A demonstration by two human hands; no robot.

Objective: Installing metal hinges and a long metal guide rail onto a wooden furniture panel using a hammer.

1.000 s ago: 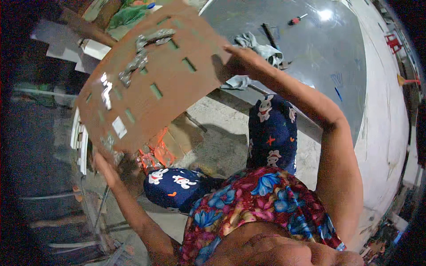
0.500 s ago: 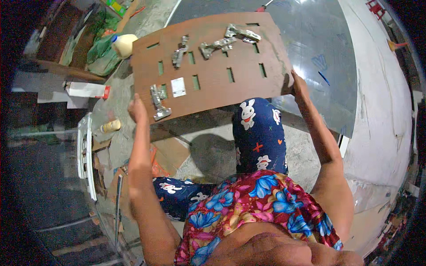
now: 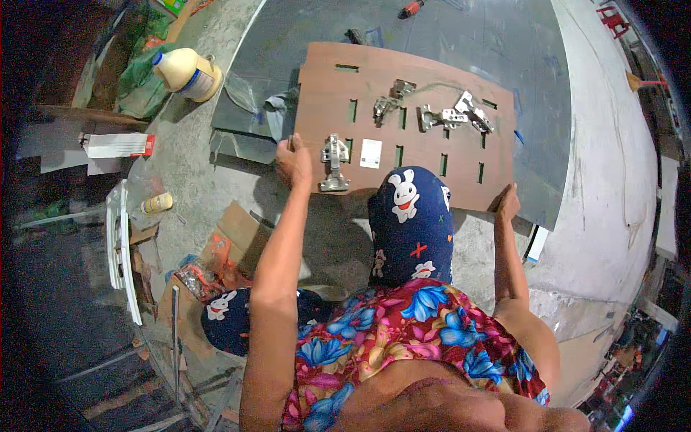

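A brown wooden panel (image 3: 324, 93) with rows of narrow slots lies over a dark grey sheet, just beyond my raised knee. My left hand (image 3: 294, 162) is closed on its near left edge, and my right hand (image 3: 507, 203) grips the near right corner; the fingers under the panel are partly hidden. One metal cabinet hinge (image 3: 335, 164) rests upright near my left hand, beside a small white label (image 3: 371, 153). Farther back sit more loose hinges: a tilted hinge (image 3: 391, 104) left of centre and two overlapping hinges (image 3: 453, 117) to the right.
The dark grey sheet (image 3: 266, 36) extends beyond the panel, with a red-handled tool (image 3: 411, 9) at its far part. A cream jug (image 3: 187, 74) stands on the floor at left. Nearby are a white and red box (image 3: 119, 145), a small bottle (image 3: 157, 203) and cardboard (image 3: 234, 234).
The panel has moved right and slightly nearer, its right side swinging toward me, and now lies lower over the grey sheet. Both hands moved with it. The far hinges have shifted a little on it.
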